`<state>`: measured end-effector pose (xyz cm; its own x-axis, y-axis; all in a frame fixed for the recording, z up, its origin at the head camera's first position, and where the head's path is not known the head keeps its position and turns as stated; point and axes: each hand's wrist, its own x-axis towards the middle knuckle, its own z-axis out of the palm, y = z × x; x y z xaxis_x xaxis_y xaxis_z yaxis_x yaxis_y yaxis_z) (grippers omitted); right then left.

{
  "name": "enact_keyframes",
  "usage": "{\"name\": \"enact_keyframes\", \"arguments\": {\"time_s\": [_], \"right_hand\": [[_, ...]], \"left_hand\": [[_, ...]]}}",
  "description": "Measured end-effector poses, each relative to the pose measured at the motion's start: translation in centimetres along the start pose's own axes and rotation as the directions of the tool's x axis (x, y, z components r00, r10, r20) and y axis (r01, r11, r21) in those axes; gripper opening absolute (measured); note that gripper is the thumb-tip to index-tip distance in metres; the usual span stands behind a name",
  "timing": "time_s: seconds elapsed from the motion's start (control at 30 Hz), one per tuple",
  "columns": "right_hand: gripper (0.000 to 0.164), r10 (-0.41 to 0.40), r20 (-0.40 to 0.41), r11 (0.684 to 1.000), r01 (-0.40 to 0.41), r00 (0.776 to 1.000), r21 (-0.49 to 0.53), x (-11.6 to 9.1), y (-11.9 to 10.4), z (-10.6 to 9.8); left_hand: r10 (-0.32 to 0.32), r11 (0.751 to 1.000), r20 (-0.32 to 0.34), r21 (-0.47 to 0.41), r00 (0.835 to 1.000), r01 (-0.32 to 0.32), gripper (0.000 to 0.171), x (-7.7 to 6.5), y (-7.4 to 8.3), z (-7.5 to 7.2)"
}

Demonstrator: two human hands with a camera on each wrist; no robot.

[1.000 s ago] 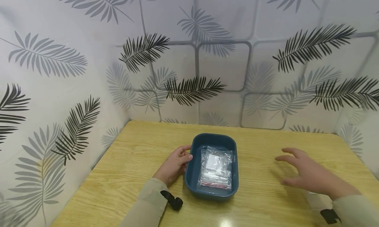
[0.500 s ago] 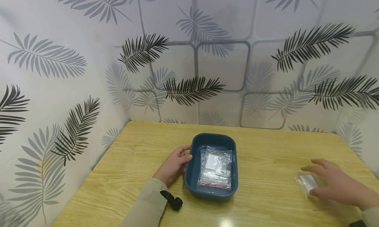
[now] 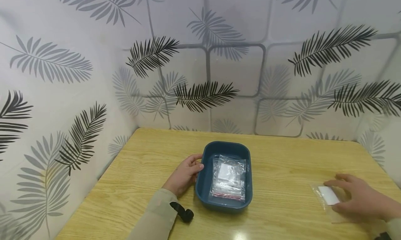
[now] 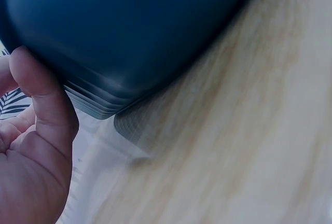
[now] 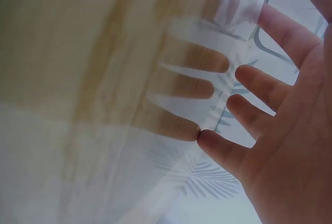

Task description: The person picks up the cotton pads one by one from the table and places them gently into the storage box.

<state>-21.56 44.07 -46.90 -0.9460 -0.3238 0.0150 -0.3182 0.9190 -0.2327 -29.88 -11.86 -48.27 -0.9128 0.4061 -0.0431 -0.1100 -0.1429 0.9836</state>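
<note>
A dark blue plastic bin [image 3: 223, 209] sits mid-table, with several clear zip bags [image 3: 228, 179] holding white cards or paper stacked inside it. My left hand [image 3: 185, 174] grips the bin's left side; in the left wrist view the thumb [image 4: 36, 79] presses on the rim and fingers go behind the wall. Over at the right, my right hand [image 3: 360, 198] lies over a clear bag with a white insert [image 3: 328, 195] on the table. Its fingers [image 5: 259, 117] are spread, and the index fingertip is right at the bag [image 5: 238, 6] in the right wrist view.
The pale wooden table [image 3: 282, 170] runs back to a wall [image 3: 235, 76] covered in leaf-patterned paper. Another such wall [image 3: 47, 111] borders the left side. A black strap with a small device [image 3: 185, 213] is on the left wrist.
My right hand has moved right and down from above the table onto the clear bag, which it had hidden a second ago. The left hand and bin stay in place.
</note>
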Motion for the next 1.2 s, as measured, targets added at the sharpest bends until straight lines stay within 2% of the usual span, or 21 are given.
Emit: {"name": "enact_keyframes", "arguments": {"time_s": [0.33,0.5,0.77,1.0,1.2], "right_hand": [[0.058,-0.02,-0.022,0.999,0.019,1.0,-0.03,0.3,-0.6,-0.1],[0.051,-0.04,-0.061,0.998,0.037,0.997,-0.049,0.7,-1.1,-0.1],[0.047,-0.016,-0.07,0.998,0.012,0.997,-0.056,1.3,-2.6,-0.7],[0.041,-0.095,-0.159,0.995,0.094,0.983,-0.014,2.6,-5.6,-2.2],[0.04,-0.124,-0.179,0.992,0.127,0.976,0.006,4.8,-9.2,-3.3]], "left_hand": [[0.004,1.0,0.011,-0.001,1.0,-0.004,0.05,-0.1,0.1,0.0],[-0.008,1.0,0.011,-0.003,1.0,0.008,0.05,-0.1,0.2,0.0],[-0.006,1.0,0.006,-0.007,1.0,0.006,0.049,-0.1,0.1,0.2],[-0.005,1.0,-0.003,-0.006,1.0,0.005,0.049,-0.3,-0.1,0.1],[-0.004,1.0,-0.008,-0.002,1.0,0.003,0.049,-0.2,0.3,0.3]]}}
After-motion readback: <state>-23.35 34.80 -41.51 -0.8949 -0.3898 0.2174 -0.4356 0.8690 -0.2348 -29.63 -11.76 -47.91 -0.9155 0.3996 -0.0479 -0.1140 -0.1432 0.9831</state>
